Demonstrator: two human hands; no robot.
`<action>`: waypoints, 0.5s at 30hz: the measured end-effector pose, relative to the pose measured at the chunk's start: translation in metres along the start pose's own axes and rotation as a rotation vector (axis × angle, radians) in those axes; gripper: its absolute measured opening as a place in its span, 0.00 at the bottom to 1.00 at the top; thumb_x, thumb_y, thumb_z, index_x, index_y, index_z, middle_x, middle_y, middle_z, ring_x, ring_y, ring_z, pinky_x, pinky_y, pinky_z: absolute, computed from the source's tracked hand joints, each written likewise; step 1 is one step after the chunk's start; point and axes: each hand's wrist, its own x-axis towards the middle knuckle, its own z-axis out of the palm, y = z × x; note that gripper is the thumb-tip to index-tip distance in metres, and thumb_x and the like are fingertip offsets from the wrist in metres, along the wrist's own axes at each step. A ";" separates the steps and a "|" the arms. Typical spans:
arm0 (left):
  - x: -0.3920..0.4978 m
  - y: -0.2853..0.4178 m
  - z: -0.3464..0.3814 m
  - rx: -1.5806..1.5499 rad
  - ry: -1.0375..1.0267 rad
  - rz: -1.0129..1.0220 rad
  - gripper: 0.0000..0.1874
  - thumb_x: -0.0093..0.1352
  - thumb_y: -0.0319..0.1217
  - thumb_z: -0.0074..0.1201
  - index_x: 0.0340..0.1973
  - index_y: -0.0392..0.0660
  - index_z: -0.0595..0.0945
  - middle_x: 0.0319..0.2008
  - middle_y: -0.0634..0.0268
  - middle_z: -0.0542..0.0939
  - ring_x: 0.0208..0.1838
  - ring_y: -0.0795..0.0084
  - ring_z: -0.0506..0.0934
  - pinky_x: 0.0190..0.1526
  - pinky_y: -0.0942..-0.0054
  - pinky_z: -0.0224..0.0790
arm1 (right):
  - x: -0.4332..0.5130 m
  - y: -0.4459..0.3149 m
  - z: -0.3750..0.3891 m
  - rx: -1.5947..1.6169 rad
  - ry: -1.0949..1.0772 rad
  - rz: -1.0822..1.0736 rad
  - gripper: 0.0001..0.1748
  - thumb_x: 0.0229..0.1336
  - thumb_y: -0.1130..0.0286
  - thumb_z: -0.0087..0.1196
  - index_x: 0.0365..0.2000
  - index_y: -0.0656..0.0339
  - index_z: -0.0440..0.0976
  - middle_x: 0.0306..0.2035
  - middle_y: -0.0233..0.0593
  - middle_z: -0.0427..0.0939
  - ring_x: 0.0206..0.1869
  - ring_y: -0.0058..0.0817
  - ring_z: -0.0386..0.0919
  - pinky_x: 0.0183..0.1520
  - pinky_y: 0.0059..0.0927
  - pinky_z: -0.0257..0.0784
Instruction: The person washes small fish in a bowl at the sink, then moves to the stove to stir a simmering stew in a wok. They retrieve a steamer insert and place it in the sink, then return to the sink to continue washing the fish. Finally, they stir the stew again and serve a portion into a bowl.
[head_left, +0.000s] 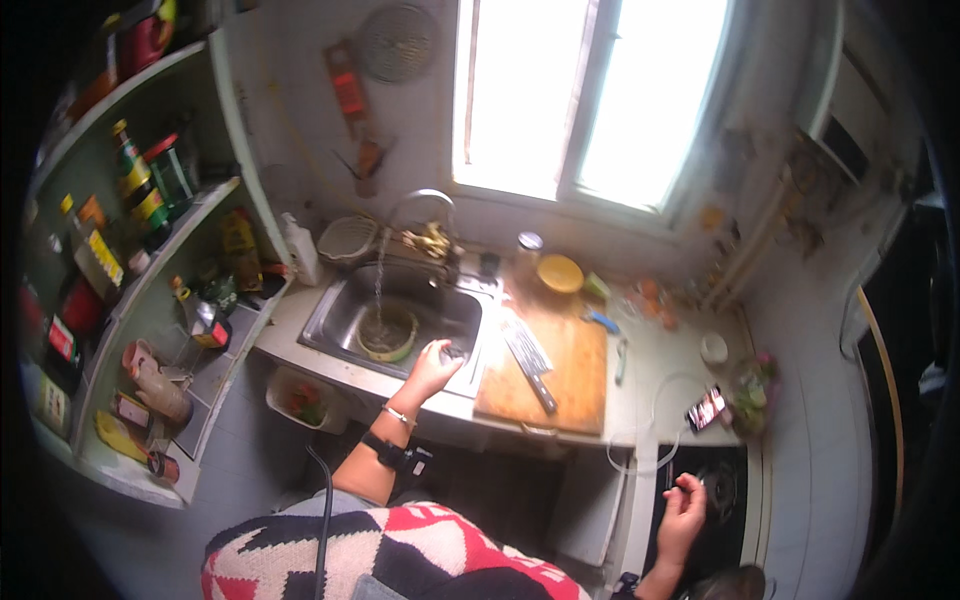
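Note:
My left hand (433, 369) is over the front right edge of the stainless steel sink (469, 319). Between its thumb and fingers sits a small dark object (453, 352), too blurred to name. Water runs from the curved faucet (424, 193) into a light-rimmed bowl (387, 334) in the sink. My right hand (684, 504) hovers above the black cooktop (709, 540), fingers loosely bent and apart, with nothing visible in them. A cleaver (529, 352) lies on the wooden cutting board (577, 390) right of the sink.
A yellow bowl (560, 274) and a lidded jar (529, 246) stand behind the board. On the counter, a phone (706, 409) with a white cable lies near green vegetables (752, 401). A shelf unit (217, 405) with bottles rises at left. Below the sink is a white bin (281, 401).

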 end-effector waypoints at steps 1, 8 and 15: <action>0.003 -0.014 -0.017 0.022 0.038 -0.041 0.30 0.62 0.42 0.59 0.55 0.37 0.71 0.55 0.49 0.73 0.60 0.56 0.69 0.61 0.65 0.60 | 0.027 -0.023 0.009 -0.007 -0.029 -0.110 0.12 0.58 0.79 0.49 0.43 0.65 0.70 0.39 0.37 0.73 0.31 0.22 0.74 0.38 0.23 0.70; 0.022 -0.124 -0.171 0.127 0.275 -0.186 0.32 0.61 0.44 0.59 0.55 0.37 0.71 0.60 0.44 0.66 0.66 0.50 0.60 0.66 0.60 0.52 | 0.170 -0.229 0.115 0.184 -0.292 -0.601 0.12 0.63 0.72 0.47 0.45 0.66 0.70 0.44 0.38 0.73 0.41 0.23 0.74 0.49 0.23 0.68; 0.001 -0.183 -0.292 0.194 0.470 -0.281 0.32 0.62 0.45 0.58 0.56 0.41 0.69 0.61 0.47 0.66 0.65 0.51 0.63 0.64 0.58 0.55 | 0.293 -0.387 0.326 0.155 -0.374 -0.818 0.17 0.64 0.62 0.50 0.47 0.63 0.71 0.44 0.42 0.77 0.48 0.28 0.75 0.47 0.28 0.73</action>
